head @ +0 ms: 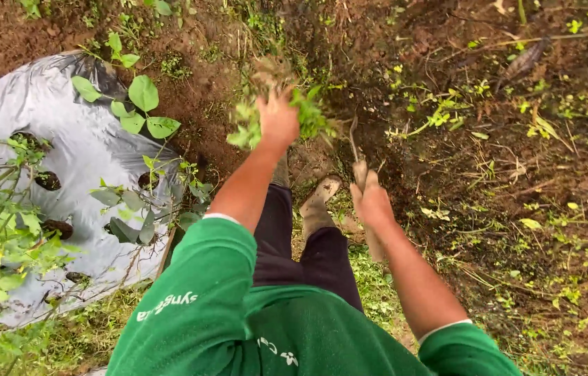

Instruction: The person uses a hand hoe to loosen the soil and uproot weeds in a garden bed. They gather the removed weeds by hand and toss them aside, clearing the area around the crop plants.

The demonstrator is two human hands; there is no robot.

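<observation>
Left hand: the left hand [278, 120] is raised out in front at the end of a bare forearm, fingers curled tight round a bunch of green weeds [249, 125]; leaves spill out on both sides of the fist, with a brownish tuft of roots above it.
Weeds: held up in the air over the bare brown soil [405, 42], near the edge of the plastic sheet, not touching the ground as far as I can see.
Right hand: the right hand [372, 202] is lower and closer to the body, wrapped round the wooden handle of a tool [360, 174]; the grip looks closed, fingers folded over the wood.
Tool: the handle runs up from the fist to a thin dark metal part that reaches towards the soil; its working end is hard to make out against the dirt.
Feet: one muddy boot [318, 202] shows between the arms, standing on the ground; the other is mostly behind the left forearm.
Left side: a grey plastic sheet [50, 111] covers a bed, with holes and leafy plants [137, 104] growing there.
Cut off: the green sleeves [203, 299] fill the bottom edge, hiding the ground beneath them.
</observation>
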